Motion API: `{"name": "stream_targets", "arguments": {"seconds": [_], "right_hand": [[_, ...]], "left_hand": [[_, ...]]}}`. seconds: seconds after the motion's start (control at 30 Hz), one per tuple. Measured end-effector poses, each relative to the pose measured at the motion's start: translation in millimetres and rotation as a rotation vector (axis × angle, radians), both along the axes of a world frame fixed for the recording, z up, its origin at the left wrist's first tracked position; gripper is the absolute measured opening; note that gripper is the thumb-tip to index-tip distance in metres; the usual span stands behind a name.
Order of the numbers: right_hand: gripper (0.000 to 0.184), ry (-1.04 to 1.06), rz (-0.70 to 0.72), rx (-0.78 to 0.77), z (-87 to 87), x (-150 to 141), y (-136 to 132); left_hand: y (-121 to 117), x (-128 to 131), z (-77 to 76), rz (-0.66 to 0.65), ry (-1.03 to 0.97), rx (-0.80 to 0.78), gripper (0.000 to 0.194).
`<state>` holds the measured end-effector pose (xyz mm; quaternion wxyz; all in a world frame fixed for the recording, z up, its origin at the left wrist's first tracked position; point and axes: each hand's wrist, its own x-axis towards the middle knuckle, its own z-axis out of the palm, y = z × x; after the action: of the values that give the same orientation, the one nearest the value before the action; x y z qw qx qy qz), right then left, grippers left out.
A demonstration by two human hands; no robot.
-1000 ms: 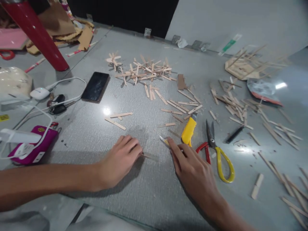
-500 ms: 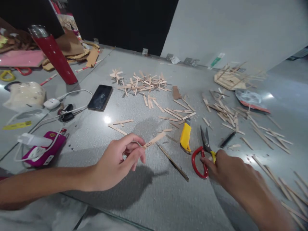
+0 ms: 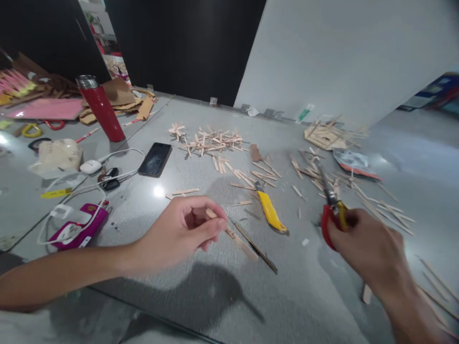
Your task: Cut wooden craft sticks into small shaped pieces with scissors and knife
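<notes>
Between the thumb and fingers of my left hand [image 3: 195,227] is a wooden craft stick [image 3: 244,246], pointing down to the right above the table. My right hand [image 3: 369,251] grips a pair of scissors [image 3: 334,203] with one red and one yellow handle loop, its blades pointing up and away. A yellow utility knife [image 3: 269,210] lies between my hands. Close to the held stick rests a thin, dark brownish rod [image 3: 256,248]. Farther back, a pile of craft sticks [image 3: 218,139] is scattered on the table.
A phone [image 3: 155,159], a red flask [image 3: 102,110] and a purple power bank [image 3: 84,224] with white cables are on the left. At the back right stand a wooden stick structure [image 3: 324,136] and a plastic packet [image 3: 355,163]. Thin sticks [image 3: 435,286] lie at the far right.
The scissors have been lifted off the table in my right hand and moved back and to the right. The craft stick in my left hand has turned from pointing up-right to down-right.
</notes>
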<state>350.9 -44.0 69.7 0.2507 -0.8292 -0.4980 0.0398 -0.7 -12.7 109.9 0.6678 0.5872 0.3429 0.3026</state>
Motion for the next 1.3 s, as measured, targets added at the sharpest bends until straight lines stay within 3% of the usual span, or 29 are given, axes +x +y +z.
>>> {"name": "stream_targets", "arguments": {"seconds": [0.03,0.1,0.23,0.33,0.43,0.5,0.6,0.77,0.9,1.0,1.17,1.3], "right_hand": [[0.021,0.134,-0.047,0.049,5.7,-11,-1],[0.035,0.552,0.107,0.095,12.5,-39,-7],[0.046,1.045,0.531,-0.157,9.4,-98,-29],[0.045,1.259,0.637,-0.228,5.8,-131,-43],[0.046,1.239,0.514,-0.121,10.0,-153,-48],[0.049,1.199,0.422,-0.005,13.5,-161,-47],[0.052,1.170,0.403,0.043,10.5,-164,-46],[0.049,1.129,0.593,0.080,-13.6,-154,-51],[0.048,1.119,0.778,0.083,-20.3,-147,-59],[0.049,1.135,0.808,0.021,-19.9,-146,-67],[0.048,1.089,0.839,-0.015,-23.4,-142,-77],[0.047,1.023,0.861,-0.042,-20.4,-139,-79]], "left_hand": [[1,1,2.2,-0.009,0.013,-0.013,0.013],[1,4,5.7,-0.043,0.042,-0.024,0.010],[-1,13,10.3,-0.130,0.082,0.015,0.005],[-4,19,10.3,-0.109,0.105,0.079,0.003],[-9,25,6.0,-0.011,0.057,0.038,0.015],[-11,29,1.6,-0.042,0.001,-0.045,0.013],[-15,32,-3.8,-0.095,-0.043,-0.073,0.021],[-18,28,-6.3,0.041,-0.031,0.029,0.025],[-23,21,-3.0,-0.006,-0.053,0.012,0.026],[-26,18,1.6,-0.038,-0.029,0.097,0.023],[-26,18,5.6,-0.095,-0.019,0.072,0.011],[-26,18,4.2,-0.146,0.048,0.073,0.015]]}}
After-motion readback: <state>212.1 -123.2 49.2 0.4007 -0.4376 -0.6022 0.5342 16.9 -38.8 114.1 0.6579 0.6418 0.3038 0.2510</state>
